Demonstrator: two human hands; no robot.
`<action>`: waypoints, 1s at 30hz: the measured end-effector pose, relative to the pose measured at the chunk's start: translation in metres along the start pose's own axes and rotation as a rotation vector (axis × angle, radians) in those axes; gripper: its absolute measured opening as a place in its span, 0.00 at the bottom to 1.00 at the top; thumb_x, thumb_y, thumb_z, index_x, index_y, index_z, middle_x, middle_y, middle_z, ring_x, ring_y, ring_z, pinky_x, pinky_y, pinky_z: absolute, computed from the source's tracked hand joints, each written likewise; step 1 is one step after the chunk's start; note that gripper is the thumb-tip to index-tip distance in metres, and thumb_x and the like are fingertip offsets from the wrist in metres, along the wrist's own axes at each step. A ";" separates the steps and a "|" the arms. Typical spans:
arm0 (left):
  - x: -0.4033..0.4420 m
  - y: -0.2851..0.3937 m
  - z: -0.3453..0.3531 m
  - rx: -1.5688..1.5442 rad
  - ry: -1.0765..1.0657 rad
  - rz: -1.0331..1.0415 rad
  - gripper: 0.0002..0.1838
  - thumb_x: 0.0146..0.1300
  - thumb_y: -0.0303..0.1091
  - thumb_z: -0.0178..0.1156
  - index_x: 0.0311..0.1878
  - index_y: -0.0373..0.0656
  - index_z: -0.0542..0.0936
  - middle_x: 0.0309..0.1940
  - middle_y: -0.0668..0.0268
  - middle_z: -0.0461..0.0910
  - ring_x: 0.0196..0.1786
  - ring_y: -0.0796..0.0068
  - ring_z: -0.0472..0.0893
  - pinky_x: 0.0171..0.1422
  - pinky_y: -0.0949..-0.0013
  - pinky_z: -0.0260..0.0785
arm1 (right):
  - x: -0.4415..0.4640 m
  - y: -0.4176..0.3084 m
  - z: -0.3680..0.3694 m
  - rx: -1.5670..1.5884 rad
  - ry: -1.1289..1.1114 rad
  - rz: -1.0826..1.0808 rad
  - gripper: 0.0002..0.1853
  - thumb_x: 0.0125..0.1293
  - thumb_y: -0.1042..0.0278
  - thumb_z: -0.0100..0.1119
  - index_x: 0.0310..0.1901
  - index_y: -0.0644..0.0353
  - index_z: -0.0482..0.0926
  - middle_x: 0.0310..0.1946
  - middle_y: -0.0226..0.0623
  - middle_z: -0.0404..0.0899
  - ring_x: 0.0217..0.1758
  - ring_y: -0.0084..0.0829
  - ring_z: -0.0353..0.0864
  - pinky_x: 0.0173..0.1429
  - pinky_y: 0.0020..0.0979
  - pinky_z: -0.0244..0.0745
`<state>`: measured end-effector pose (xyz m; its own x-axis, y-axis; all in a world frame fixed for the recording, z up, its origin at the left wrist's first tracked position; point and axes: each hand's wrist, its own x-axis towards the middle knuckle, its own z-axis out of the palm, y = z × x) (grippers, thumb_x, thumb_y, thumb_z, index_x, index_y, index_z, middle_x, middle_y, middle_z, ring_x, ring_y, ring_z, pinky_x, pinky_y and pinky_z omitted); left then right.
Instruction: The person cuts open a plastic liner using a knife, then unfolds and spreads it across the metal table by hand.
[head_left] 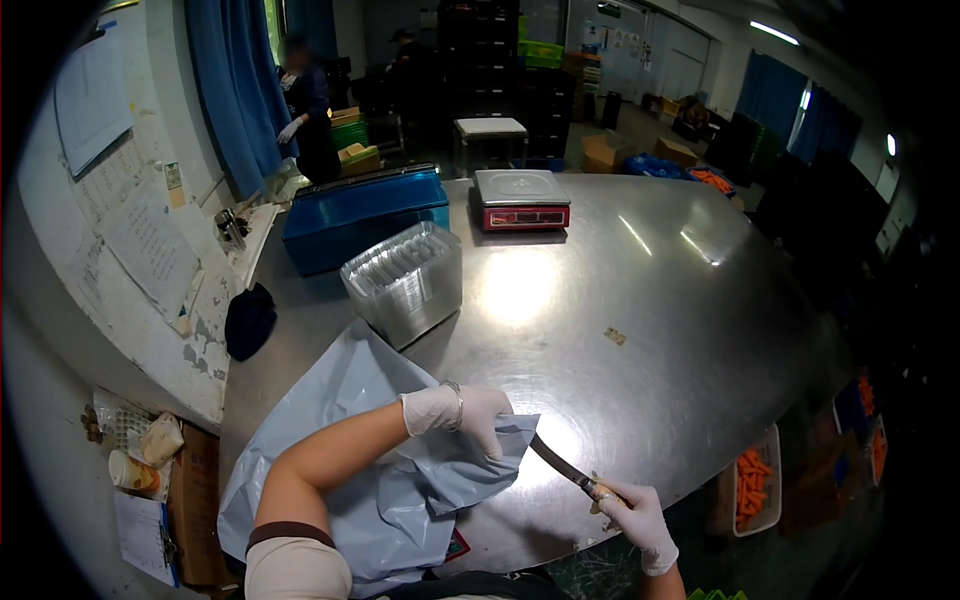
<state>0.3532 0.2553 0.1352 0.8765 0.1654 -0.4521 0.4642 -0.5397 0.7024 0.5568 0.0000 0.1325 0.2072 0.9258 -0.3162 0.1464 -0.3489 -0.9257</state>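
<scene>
1. On the near left part of the shiny metal table [700,340] lies a big piece of grey plastic [350,480], all crumpled. It may be a bag or a flat sheet; I cannot tell which.
2. At one end of the plastic is the left hand [470,408], in a white glove. Its fingers are curled in and have hold of a bunched-up bit, so a small corner pokes out past them.
3. Near the front edge is the right hand [645,530], gloved too. It is closed around the handle of a knife [567,468] with a curved blade.
4. The blade points at the poking-out corner. Its tip is right by the plastic, but I cannot tell if it touches or goes in.
5. I think the step now is cutting the plastic, or getting set to cut it. I see no clear slit.
6. The next move seems to call for a tight pull with the left hand and a slow, steady push with the knife. Loose plastic could fold away from the blade. The left fingers are near the tip, so they should stay out of its way.
</scene>
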 end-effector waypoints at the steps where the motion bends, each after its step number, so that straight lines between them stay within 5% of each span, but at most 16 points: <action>1: 0.004 0.003 0.003 0.090 0.017 0.024 0.24 0.41 0.42 0.75 0.38 0.35 0.82 0.30 0.58 0.84 0.33 0.66 0.83 0.41 0.67 0.73 | 0.000 0.000 -0.002 0.022 -0.009 0.018 0.17 0.62 0.72 0.60 0.53 0.66 0.79 0.31 0.34 0.82 0.32 0.20 0.77 0.41 0.21 0.72; 15: 0.010 0.018 0.030 0.360 -0.087 -0.040 0.24 0.37 0.46 0.74 0.36 0.38 0.83 0.31 0.55 0.83 0.35 0.57 0.83 0.40 0.63 0.73 | 0.007 -0.002 -0.034 -0.062 -0.220 0.073 0.16 0.65 0.65 0.60 0.51 0.62 0.81 0.28 0.32 0.83 0.27 0.17 0.76 0.30 0.19 0.70; 19: 0.005 0.005 0.032 0.288 -0.137 -0.038 0.26 0.34 0.46 0.74 0.36 0.38 0.83 0.31 0.55 0.83 0.36 0.56 0.83 0.39 0.63 0.73 | 0.006 0.005 -0.068 -0.026 -0.144 0.124 0.16 0.61 0.64 0.62 0.48 0.63 0.83 0.24 0.30 0.82 0.20 0.14 0.70 0.23 0.18 0.61; 23: -0.003 -0.004 0.041 0.395 -0.193 -0.116 0.26 0.35 0.46 0.74 0.37 0.39 0.83 0.31 0.55 0.84 0.36 0.57 0.83 0.40 0.63 0.73 | 0.003 0.010 -0.106 0.057 0.266 -0.104 0.12 0.58 0.67 0.55 0.38 0.66 0.82 0.20 0.29 0.76 0.19 0.11 0.67 0.22 0.16 0.59; 26: -0.002 -0.006 0.045 0.306 -0.087 -0.022 0.26 0.37 0.46 0.74 0.40 0.41 0.84 0.32 0.55 0.84 0.37 0.57 0.83 0.42 0.61 0.73 | 0.021 0.019 -0.061 0.171 0.177 -0.041 0.12 0.55 0.70 0.60 0.40 0.65 0.79 0.23 0.23 0.72 0.22 0.14 0.66 0.26 0.17 0.61; 30: -0.009 0.014 0.057 0.465 0.081 -0.015 0.26 0.38 0.49 0.72 0.41 0.45 0.83 0.31 0.58 0.83 0.38 0.57 0.83 0.43 0.60 0.73 | 0.057 0.018 0.027 0.295 -0.049 -0.098 0.13 0.52 0.75 0.68 0.39 0.65 0.77 0.31 0.31 0.78 0.36 0.22 0.77 0.43 0.24 0.74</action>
<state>0.3444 0.1989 0.1179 0.8859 0.2299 -0.4029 0.3863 -0.8464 0.3666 0.5453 0.0501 0.0918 0.1582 0.9614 -0.2251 -0.1247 -0.2067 -0.9704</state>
